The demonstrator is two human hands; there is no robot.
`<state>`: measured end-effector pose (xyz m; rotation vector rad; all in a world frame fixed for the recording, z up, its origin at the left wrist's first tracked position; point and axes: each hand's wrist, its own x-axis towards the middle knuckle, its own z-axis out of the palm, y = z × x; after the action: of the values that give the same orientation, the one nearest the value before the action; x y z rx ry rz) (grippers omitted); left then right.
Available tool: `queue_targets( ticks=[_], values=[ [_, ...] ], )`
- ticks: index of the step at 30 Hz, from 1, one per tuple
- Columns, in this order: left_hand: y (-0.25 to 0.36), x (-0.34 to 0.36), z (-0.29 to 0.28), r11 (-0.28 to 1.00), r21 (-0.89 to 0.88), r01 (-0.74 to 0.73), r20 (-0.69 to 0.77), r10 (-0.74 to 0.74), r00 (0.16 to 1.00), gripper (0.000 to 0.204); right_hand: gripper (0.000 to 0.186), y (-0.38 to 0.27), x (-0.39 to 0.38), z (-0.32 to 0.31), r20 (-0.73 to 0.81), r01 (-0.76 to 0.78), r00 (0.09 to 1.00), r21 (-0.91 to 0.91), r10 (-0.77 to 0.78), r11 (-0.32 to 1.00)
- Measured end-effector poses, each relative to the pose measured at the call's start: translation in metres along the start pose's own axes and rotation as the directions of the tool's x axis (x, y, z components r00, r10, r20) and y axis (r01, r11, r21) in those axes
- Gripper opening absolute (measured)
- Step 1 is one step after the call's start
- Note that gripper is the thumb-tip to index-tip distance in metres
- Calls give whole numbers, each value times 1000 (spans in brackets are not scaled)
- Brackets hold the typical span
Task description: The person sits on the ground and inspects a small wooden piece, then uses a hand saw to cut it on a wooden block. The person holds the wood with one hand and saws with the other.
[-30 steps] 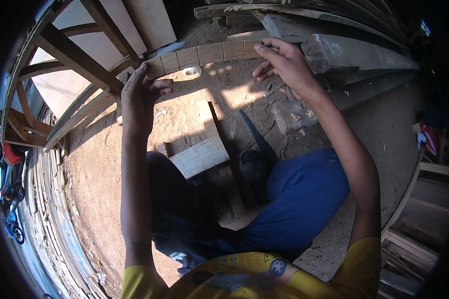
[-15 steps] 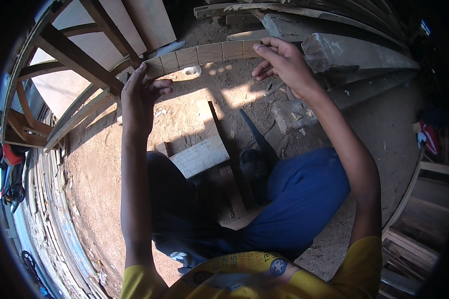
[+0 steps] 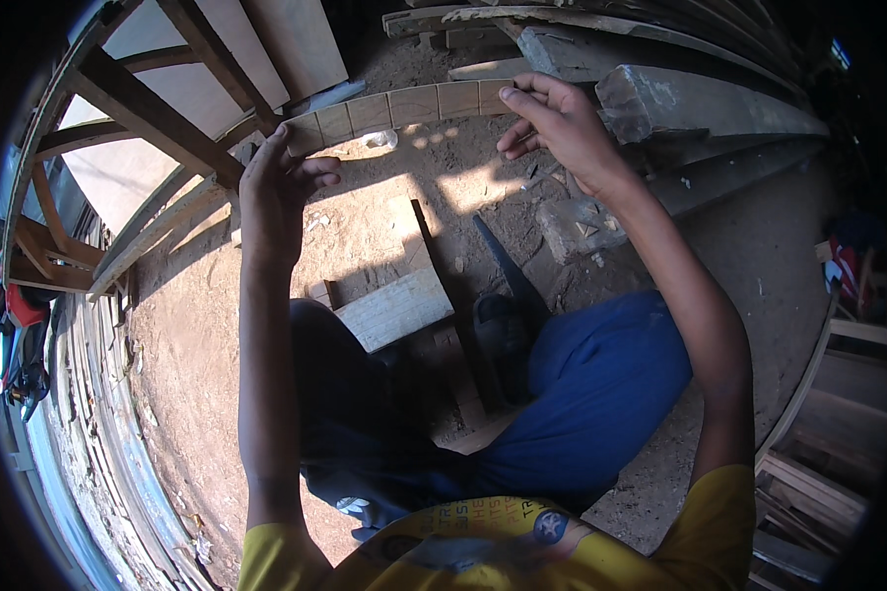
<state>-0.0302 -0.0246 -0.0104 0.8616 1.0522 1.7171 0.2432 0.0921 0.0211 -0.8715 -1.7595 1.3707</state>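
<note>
Stretched out at arm's length, a slightly curved wooden strip [image 3: 414, 104] with lines drawn across it runs between my two hands. My left hand [image 3: 274, 192] pinches its left end, thumb and fingertips closed against the wood. At the other end my right hand [image 3: 560, 123] grips it between thumb and fingers, the lower fingers curled loosely. Below the strip, between my bent legs, lies a short pale wooden board [image 3: 397, 309]. A dark, long, tapered blade-like piece [image 3: 511, 264] slants down towards my foot.
A wooden frame with crossbars [image 3: 153, 113] stands at the far left, before pale panels [image 3: 296, 44]. Heavy timber beams [image 3: 700, 103] are stacked at the far right. Long planks [image 3: 103, 424] lie along the left, and more wood [image 3: 828, 433] sits at the right edge.
</note>
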Motion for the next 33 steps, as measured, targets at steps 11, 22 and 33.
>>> queue_targets(
  ticks=[11, 22, 33],
  values=[
    [-3, 1, 1, 998, 20, -62, -25, 63, 998, 26, 31, -1, 0, 1, 7, 8, 1000, -16, -8, 1000],
    [-5, 2, -4, 998, 48, -44, -91, 49, 995, 26, 43, -4, -2, -1, 120, 11, 993, 6, -11, 1000],
    [-12, 4, -13, 994, 106, -38, -95, 48, 994, 48, 34, 1, -1, -1, 139, 64, 988, -29, -59, 998]
  ],
)
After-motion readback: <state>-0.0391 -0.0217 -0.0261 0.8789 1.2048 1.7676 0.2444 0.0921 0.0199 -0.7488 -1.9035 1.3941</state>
